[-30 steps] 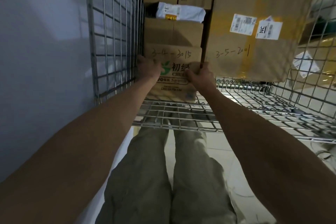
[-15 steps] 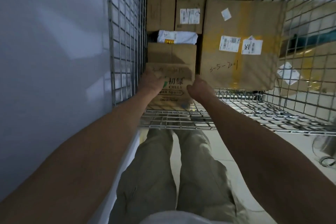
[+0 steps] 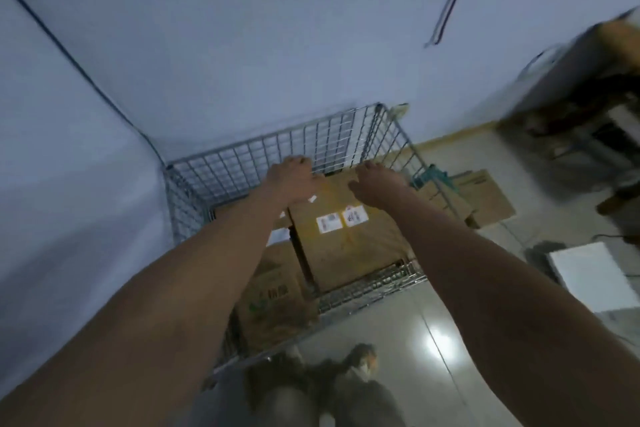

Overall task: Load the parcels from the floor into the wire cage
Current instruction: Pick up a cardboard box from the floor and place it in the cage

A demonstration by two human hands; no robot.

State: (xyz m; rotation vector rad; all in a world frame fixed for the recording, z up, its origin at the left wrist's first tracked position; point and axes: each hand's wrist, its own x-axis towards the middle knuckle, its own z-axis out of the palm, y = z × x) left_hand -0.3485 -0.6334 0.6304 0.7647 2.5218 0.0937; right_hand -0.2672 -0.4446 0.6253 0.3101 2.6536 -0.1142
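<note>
I look down from above into the wire cage [image 3: 242, 163], which stands in the corner of the room. A large cardboard box [image 3: 346, 253] with two white labels fills its right half. A smaller box with green print [image 3: 273, 302] sits at the front left, with no hand on it. My left hand [image 3: 291, 180] and my right hand [image 3: 377, 184] reach over the large box, and their fingers curl over its far top edge near the cage's back wall. The frame is blurred.
Walls close in on the cage at the left and behind. Flat cardboard boxes [image 3: 485, 198] lie on the tiled floor right of the cage. A white block [image 3: 588, 270] sits farther right, with dark furniture [image 3: 588, 80] above it. My legs [image 3: 360, 385] are at the bottom.
Both hands have let go of the green-print box and moved up onto the large box's far edge. My view has risen from low at the cage's front to above it.
</note>
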